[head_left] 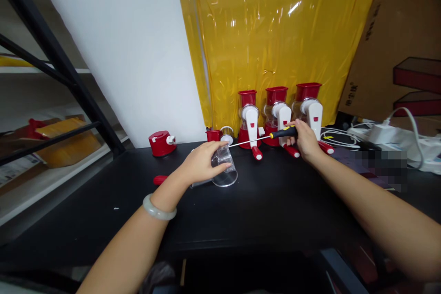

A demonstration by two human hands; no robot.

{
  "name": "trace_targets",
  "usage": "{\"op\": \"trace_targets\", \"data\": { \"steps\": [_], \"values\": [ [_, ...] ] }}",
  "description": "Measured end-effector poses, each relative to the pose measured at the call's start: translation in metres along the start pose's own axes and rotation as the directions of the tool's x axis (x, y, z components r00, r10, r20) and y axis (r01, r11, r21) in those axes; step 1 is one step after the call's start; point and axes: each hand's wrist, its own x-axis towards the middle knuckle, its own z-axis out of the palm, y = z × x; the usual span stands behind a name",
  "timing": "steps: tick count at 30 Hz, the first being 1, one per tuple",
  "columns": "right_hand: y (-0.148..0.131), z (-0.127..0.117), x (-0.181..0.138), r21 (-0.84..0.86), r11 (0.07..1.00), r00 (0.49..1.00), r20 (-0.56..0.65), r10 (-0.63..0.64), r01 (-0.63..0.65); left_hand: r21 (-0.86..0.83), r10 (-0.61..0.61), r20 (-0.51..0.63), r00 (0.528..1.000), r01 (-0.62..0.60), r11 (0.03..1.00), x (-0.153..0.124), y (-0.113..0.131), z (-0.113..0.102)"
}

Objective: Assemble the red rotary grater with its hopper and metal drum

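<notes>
1. Forearms reach in from the bottom edge over the black table (262,211); the left wrist wears a pale jade bangle (159,208)
2. Left hand (201,161) lies on the table in front of the row of red and white hand-crank grinders (277,117), its fingers curled over a clear plastic cup (224,167) that lies tipped on its side, open mouth toward the camera
3. Right hand (305,140) is closed in a fist around the black and yellow handle of a screwdriver (263,138), just in front of the rightmost grinder
4. Screwdriver shaft runs level to the left from that fist, its tip ending just above the cup, beside the left hand's fingertips; whether the tip touches the cup cannot be told
5. Left of the grinders, against the white wall, sits a red cap piece with a white knob (161,142); a small red cup and a metal-ringed part stand just left of the first grinder
6. A small red part (160,179) lies on the table left of the cup, by the left wrist
7. Right of the grinders lie white cables and a power strip (382,133); yellow plastic sheeting (275,32) hangs behind the row
</notes>
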Motion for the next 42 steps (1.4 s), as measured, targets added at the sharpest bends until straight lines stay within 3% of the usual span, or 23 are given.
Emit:
{"op": "trace_targets", "data": {
  "steps": [6,16,22,34,42],
  "values": [
    [0.0008,-0.0026,0.002,0.118,0.99,0.997,0.004,0.078,-0.078,0.011,-0.003,0.013,1.0,0.002,1.0,-0.0002,0.0005,-0.0003],
    [0.0004,-0.0006,0.0007,-0.001,1.0,1.0,-0.004,0.012,-0.012,0.005,0.004,0.003,1.0,-0.004,1.0,0.0003,-0.0003,0.0006],
    [0.0017,-0.003,0.002,0.127,0.985,0.993,-0.009,0.118,-0.116,0.008,0.003,0.006,1.0,-0.003,1.0,-0.0002,-0.0007,0.0012],
    [-0.0024,0.0007,-0.0008,0.014,1.0,1.0,0.018,0.002,-0.002,0.025,0.002,0.014,1.0,-0.002,1.0,-0.0002,-0.0011,0.0012],
    [0.0021,-0.0052,0.0026,0.15,0.983,0.994,0.048,0.098,-0.105,0.028,-0.003,0.016,1.0,0.003,1.0,0.0007,-0.0003,0.0014]
  ]
}}
